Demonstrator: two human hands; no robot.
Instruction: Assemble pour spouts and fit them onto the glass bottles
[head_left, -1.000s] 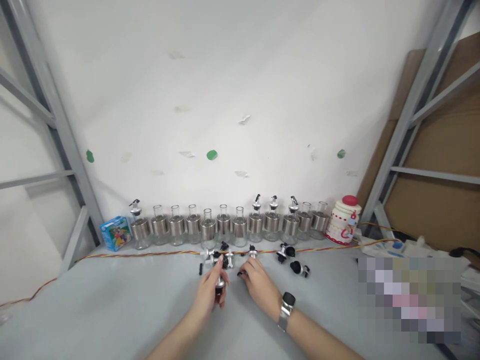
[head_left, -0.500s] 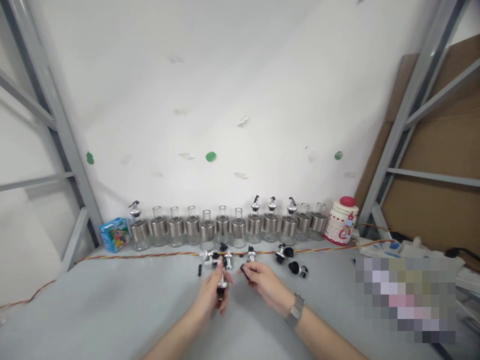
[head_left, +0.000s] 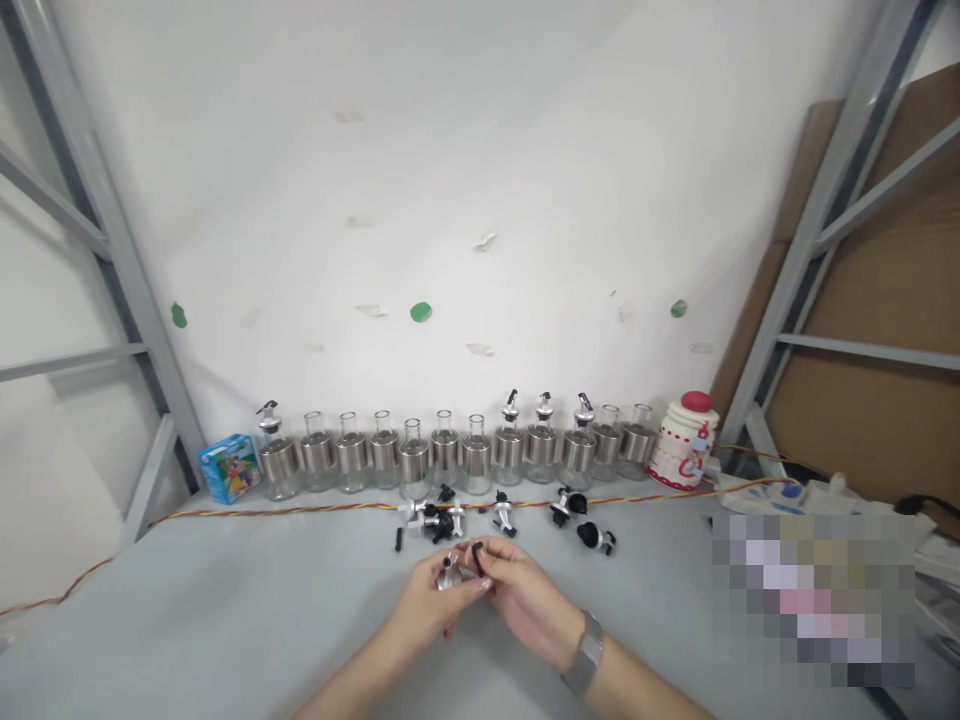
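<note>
- Spout [head_left: 448,577] is in left hand [head_left: 426,604] — fingers around it
- Right hand [head_left: 529,592] pinches black piece [head_left: 477,558] just right of spout
- Bottles [head_left: 414,463] stand in a far row

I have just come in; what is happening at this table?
A person's left hand holds a silver pourer; the right hand, close beside it, holds a small black piece. Behind stands a row of glass bottles, four topped with pourers. Loose pourers lie on the table in front of the row.
</note>
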